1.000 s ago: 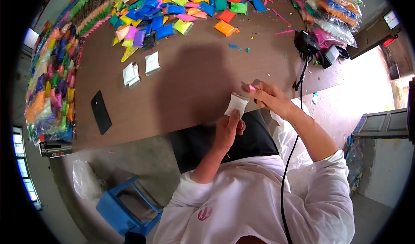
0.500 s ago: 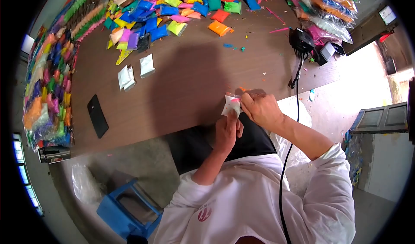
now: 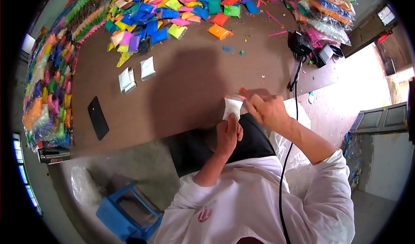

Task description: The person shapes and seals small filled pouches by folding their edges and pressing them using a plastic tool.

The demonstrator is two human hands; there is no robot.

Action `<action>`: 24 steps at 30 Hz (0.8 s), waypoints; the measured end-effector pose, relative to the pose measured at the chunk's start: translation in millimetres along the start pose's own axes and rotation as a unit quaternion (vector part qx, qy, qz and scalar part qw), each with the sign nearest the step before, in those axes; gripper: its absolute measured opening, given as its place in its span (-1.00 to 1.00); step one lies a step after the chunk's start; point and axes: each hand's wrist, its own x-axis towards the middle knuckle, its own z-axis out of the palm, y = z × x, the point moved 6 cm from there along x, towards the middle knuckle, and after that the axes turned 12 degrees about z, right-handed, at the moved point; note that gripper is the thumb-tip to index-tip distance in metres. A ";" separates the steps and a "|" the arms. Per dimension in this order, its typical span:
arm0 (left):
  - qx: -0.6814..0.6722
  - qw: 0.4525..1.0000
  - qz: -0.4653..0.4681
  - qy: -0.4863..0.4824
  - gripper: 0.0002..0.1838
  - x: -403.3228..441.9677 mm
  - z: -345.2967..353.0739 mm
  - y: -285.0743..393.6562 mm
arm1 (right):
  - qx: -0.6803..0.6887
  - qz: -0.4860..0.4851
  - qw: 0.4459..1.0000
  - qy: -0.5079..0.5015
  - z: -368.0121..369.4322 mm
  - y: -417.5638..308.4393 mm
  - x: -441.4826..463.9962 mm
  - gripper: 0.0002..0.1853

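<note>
At the table's front edge, a small white packet is pinched between the thumb and fingers of my left hand. Just right of the packet, my right hand is closed around a thin pink stick, whose tip points left at the packet's upper right corner. Most of the stick is hidden by my fingers, which are slightly blurred. Small orange crumbs lie on the table beyond the stick. Farther left rest more white packets, two of them overlapping.
Colourful packets cover the back of the brown table. Bagged packets are stacked at left and back right. A black phone, a metal cup, a black device with a cable and a blue stool are around.
My right hand first came left with the pink stick onto the white packet, then drew slightly right, off its face. My left hand kept its hold on the packet. The view shifted slightly.
</note>
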 end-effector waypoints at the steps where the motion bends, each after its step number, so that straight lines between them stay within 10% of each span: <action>1: -0.008 1.000 -0.004 -0.006 -0.40 -2.0 -0.8 -4.2 | -0.015 -0.020 0.999 -0.024 7.3 -5.6 -6.4 -0.91; 11: -0.022 0.999 -0.030 0.018 -0.40 -3.4 -4.9 -8.7 | -0.014 -0.160 0.986 -0.045 18.7 -16.1 15.1 -0.89; 24: 0.065 0.997 0.029 -0.043 -0.36 -4.6 -16.8 -0.8 | -0.060 -0.045 0.990 -0.121 19.9 -1.7 55.8 -0.80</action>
